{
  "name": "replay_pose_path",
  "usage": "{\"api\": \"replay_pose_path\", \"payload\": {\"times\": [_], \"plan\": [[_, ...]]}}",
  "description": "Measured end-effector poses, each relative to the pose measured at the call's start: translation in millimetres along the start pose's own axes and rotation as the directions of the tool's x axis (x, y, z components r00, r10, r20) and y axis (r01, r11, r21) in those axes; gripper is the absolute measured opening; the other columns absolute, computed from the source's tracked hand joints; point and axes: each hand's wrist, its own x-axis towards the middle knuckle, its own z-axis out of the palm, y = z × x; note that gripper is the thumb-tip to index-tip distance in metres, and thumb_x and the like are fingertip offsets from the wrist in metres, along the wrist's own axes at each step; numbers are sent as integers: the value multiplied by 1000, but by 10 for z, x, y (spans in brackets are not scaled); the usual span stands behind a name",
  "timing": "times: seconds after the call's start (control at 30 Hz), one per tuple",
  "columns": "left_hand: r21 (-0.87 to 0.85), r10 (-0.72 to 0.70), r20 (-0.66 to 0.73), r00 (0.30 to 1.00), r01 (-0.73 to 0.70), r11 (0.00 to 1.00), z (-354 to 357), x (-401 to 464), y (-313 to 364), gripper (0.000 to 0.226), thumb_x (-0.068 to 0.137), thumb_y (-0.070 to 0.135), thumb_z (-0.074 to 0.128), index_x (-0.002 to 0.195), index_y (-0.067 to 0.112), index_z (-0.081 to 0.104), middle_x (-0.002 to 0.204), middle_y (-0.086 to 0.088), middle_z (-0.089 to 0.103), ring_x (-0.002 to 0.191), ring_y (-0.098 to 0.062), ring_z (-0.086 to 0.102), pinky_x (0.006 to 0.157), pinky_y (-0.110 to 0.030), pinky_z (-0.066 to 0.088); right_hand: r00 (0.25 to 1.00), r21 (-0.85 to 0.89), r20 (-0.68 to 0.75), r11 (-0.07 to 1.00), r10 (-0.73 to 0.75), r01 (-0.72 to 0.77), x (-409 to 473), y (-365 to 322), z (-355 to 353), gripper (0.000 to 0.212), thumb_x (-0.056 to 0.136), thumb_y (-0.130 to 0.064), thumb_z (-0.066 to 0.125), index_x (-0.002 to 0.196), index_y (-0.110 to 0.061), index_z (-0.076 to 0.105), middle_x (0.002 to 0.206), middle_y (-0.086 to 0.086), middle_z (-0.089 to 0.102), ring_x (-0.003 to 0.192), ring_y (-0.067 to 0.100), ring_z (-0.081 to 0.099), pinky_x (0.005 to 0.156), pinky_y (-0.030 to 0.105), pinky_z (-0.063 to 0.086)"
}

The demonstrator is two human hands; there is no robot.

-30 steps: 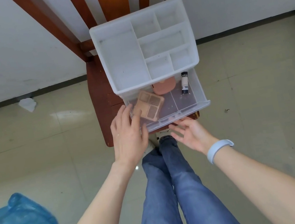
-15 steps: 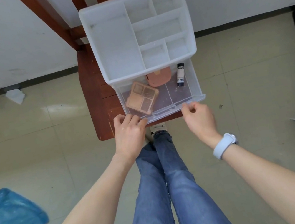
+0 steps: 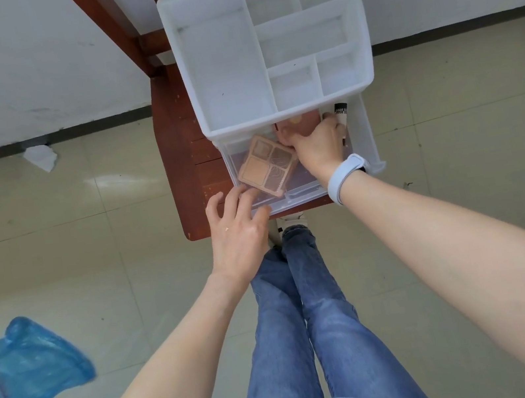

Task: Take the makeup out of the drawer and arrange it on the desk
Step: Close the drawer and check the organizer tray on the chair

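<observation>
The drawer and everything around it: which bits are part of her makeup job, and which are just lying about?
Part of the job: drawer, eyeshadow palette, pink compact, small tube, white organiser, both hands.

Lying about: blue plastic bag, crumpled paper.

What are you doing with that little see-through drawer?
A person is taking makeup out of the open clear drawer of a white organizer that sits on a wooden chair. The right hand reaches deep into the drawer, its fingers at the pink compact and the small tube. The left hand rests at the drawer's front edge, beside the eyeshadow palette. All the makeup is in the drawer.
</observation>
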Motion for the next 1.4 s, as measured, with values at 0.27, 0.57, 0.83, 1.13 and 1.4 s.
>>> {"api": "replay_pose_path", "payload": {"times": [0.27,0.57,0.83,1.13,1.4], "plan": [[-37,-57,16,998,58,998,-24,2,-30,11,72,14,74,68,11,65,113,-13,64,110,-32,57,93,-46,39,998,339,43,939,48,-59,17,35,-85,41,80,-18,68,104,-11,35,108,7,52,97,20,52,81,27,39],[-48,-255,109,961,262,964,-46,7,-40,76,69,38,78,126,-3,50,133,-21,50,120,-35,51,96,-50,40,930,1,342,990,-130,138,-132,263,-215,35,89,-15,57,121,-3,49,121,12,49,104,18,47,87,27,39],[-66,-268,131,954,278,958,-61,21,-79,89,59,45,81,128,-1,48,123,-15,58,113,-31,55,95,-48,39,897,-114,384,953,-218,280,-196,257,-52,35,85,-21,61,118,-13,50,116,9,41,102,18,43,88,26,33],[-213,-299,185,936,335,918,-109,39,-53,85,60,31,85,127,-4,48,122,-19,57,109,-33,58,87,-45,45,887,20,439,989,-143,150,-227,207,-128,59,83,-16,67,133,-9,38,112,-1,50,100,10,49,77,10,38],[-575,-457,295,839,538,616,-314,76,-13,89,74,41,72,144,11,25,145,-7,26,130,-22,26,105,-33,27,877,241,471,970,-97,-22,-387,236,-451,42,85,-8,63,122,-20,47,122,7,57,107,14,55,90,30,47]]}}
